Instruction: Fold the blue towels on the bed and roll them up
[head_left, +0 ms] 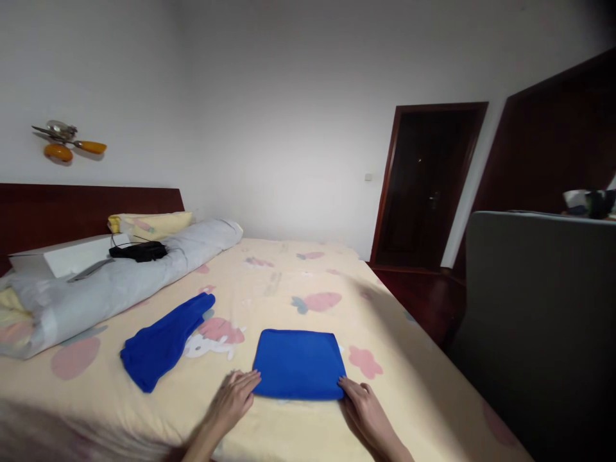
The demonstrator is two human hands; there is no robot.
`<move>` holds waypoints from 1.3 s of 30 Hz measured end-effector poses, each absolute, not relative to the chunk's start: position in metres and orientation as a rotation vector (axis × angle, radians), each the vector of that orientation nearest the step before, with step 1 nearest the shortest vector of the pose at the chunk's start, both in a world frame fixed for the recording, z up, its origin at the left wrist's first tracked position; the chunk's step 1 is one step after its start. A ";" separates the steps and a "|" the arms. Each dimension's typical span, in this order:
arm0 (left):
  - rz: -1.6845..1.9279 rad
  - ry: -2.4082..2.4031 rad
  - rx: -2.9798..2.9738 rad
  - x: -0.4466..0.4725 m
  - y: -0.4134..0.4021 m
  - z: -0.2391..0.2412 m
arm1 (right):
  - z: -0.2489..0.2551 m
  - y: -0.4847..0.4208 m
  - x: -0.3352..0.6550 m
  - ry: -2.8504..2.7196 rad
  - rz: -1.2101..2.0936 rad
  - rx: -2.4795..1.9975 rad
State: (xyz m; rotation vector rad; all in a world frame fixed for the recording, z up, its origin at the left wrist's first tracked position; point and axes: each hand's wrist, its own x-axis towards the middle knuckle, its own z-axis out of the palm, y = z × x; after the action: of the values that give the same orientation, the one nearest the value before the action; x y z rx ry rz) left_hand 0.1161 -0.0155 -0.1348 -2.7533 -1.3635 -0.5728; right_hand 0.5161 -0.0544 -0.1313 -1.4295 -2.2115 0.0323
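The cloth [299, 364] lies flat on the bed [298, 433], between the fingers of the left hand [235, 396] and those of the right hand [366, 405], most of it stretching out beyond their tips; its outline is a fairly even rectangle, so the folding of this piece looks done or close to it; the left fingers reach over its near left corner, the right fingers bend onto its near right corner; whether either set pinches the fabric or merely presses it I cannot tell, as their undersides are hidden; the second cloth [166, 340], well to the left of the left fingers and a little farther out, lies long and uneven, untouched; by its shape it seems not yet squared; how many layers either has does not show.
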 end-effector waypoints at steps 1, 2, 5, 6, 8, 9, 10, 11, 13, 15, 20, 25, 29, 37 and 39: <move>-0.615 -1.398 -2.756 0.117 -0.019 -0.130 | -0.126 -0.056 0.515 -2.174 0.096 -1.450; -0.675 -1.447 -2.755 0.117 -0.022 -0.126 | -0.120 -0.058 0.515 -2.138 0.173 -1.483; -0.930 -1.672 -2.787 0.118 -0.026 -0.117 | -0.102 -0.064 0.517 -2.030 0.433 -1.550; -1.034 -1.752 -2.816 0.118 -0.024 -0.116 | -0.098 -0.065 0.518 -1.997 0.526 -1.523; -1.242 -1.890 -2.863 0.121 -0.018 -0.116 | -0.095 -0.064 0.519 -1.901 0.657 -1.448; -1.311 -1.959 -2.854 0.123 -0.013 -0.116 | -0.096 -0.061 0.519 -1.849 0.687 -1.422; -1.338 -2.034 -2.813 0.126 -0.009 -0.117 | -0.099 -0.056 0.518 -1.804 0.692 -1.409; -1.314 -2.118 -2.734 0.130 -0.005 -0.118 | -0.103 -0.051 0.518 -1.774 0.670 -1.412; -1.117 -2.251 -2.520 0.139 -0.001 -0.119 | -0.115 -0.039 0.517 -1.754 0.553 -1.466; -0.909 -2.254 -2.292 0.149 -0.002 -0.122 | -0.127 -0.028 0.517 -1.776 0.345 -1.577; -0.852 -1.955 -2.114 0.175 -0.013 -0.133 | -0.141 -0.027 0.500 -1.844 -0.208 -1.688; -0.693 -1.376 -2.653 0.216 -0.027 -0.131 | -0.125 -0.051 0.451 -2.334 -0.028 -1.298; -0.467 -1.364 -2.892 0.222 -0.031 -0.124 | -0.120 -0.053 0.444 -2.462 0.194 -1.292; -0.499 -1.514 -2.815 0.141 -0.022 -0.128 | -0.139 -0.050 0.524 -2.275 0.138 -1.433; -0.544 -1.496 -2.801 0.128 -0.019 -0.132 | -0.144 -0.051 0.533 -2.229 0.149 -1.441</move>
State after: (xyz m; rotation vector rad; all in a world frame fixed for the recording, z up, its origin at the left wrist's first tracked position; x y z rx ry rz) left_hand 0.1276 -0.0189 -0.1320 -2.8008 -1.4961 -0.5445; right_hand 0.5326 -0.0508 -0.1438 -1.4413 -2.2295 0.1491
